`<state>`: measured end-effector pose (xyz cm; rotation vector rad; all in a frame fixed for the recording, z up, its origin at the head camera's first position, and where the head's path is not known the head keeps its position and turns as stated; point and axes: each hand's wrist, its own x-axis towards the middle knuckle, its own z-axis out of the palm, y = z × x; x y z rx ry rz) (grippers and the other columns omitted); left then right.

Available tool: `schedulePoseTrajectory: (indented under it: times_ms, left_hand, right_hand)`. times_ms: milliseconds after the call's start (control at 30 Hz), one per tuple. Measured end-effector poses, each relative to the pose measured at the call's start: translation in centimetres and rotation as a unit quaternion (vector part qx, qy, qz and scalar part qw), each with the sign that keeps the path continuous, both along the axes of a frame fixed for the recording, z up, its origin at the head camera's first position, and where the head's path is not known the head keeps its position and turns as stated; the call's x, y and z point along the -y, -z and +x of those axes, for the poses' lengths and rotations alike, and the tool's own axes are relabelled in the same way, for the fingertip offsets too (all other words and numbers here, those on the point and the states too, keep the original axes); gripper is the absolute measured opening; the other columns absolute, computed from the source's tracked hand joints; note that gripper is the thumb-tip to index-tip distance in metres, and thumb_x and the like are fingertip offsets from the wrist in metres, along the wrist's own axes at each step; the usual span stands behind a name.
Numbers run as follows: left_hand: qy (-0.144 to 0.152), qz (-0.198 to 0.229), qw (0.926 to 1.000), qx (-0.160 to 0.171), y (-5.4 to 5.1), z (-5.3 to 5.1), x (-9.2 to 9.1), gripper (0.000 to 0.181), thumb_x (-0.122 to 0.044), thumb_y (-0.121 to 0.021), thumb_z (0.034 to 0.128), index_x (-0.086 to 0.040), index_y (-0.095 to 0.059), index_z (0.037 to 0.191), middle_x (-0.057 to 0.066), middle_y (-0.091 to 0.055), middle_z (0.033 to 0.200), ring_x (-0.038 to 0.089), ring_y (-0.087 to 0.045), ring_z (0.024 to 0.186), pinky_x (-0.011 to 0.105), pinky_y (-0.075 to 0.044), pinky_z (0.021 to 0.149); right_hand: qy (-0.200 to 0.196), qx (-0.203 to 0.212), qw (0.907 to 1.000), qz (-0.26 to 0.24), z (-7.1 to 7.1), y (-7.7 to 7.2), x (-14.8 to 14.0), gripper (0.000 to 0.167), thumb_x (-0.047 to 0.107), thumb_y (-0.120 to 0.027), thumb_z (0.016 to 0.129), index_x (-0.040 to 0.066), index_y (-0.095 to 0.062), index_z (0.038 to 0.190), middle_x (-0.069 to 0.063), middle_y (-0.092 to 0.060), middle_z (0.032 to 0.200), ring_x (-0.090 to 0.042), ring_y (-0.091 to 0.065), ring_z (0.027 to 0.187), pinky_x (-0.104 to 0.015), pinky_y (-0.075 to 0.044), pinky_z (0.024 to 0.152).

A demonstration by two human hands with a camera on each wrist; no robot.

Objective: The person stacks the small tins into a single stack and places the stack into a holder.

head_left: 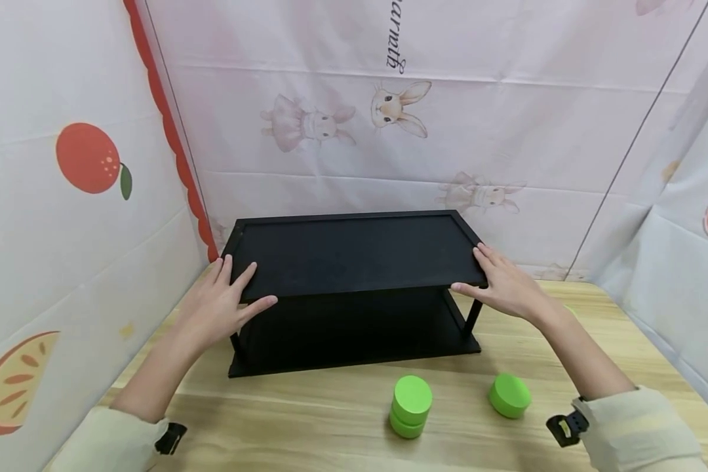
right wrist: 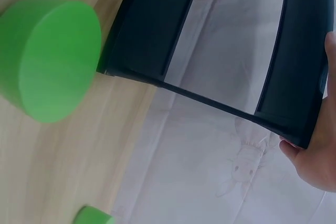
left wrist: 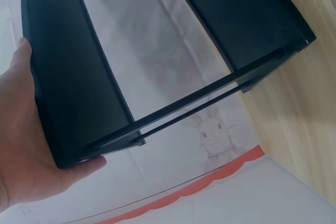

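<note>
A black two-tier shelf (head_left: 354, 252) stands on the wooden table, a flat panel above and another below, joined by end posts. On its top panel's left end rests my left hand (head_left: 212, 308), fingers spread and thumb along the front edge. The right hand (head_left: 510, 285) touches the right end, fingertips on top and thumb at the front edge. In the left wrist view, the left hand (left wrist: 31, 140) lies around a corner of the shelf (left wrist: 68, 72). The right wrist view has the right hand (right wrist: 317, 145) at the opposite corner of the shelf (right wrist: 299, 51).
Two stacked green cylinders (head_left: 412, 400) stand in front of the shelf. A green disc (head_left: 510, 396) lies to their right, and a green edge (head_left: 570, 311) shows behind the right forearm. Printed cloth (head_left: 330, 151) hangs behind and at both sides of the table (head_left: 283, 419).
</note>
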<state>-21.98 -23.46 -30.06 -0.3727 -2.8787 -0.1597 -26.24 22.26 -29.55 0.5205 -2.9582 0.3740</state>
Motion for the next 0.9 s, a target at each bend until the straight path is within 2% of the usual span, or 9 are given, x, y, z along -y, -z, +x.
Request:
schedulePoseTrajectory:
  times_ms: [900]
  left_hand:
    - [0.010, 0.015, 0.9996, 0.019, -0.1, -1.3, 0.5, 0.086, -0.067, -0.037, 0.0865, -0.002, -0.030, 0.143, 0.036, -0.013, 0.141, 0.046, -0.010, 0.131, 0.057, -0.012, 0.103]
  right_hand:
    - [0.013, -0.003, 0.9999, 0.005, 0.0, 0.1, 0.2, 0.095, 0.063, -0.047, 0.085, -0.007, -0.019, 0.142, -0.026, -0.013, 0.147, -0.042, -0.012, 0.132, -0.059, -0.018, 0.101]
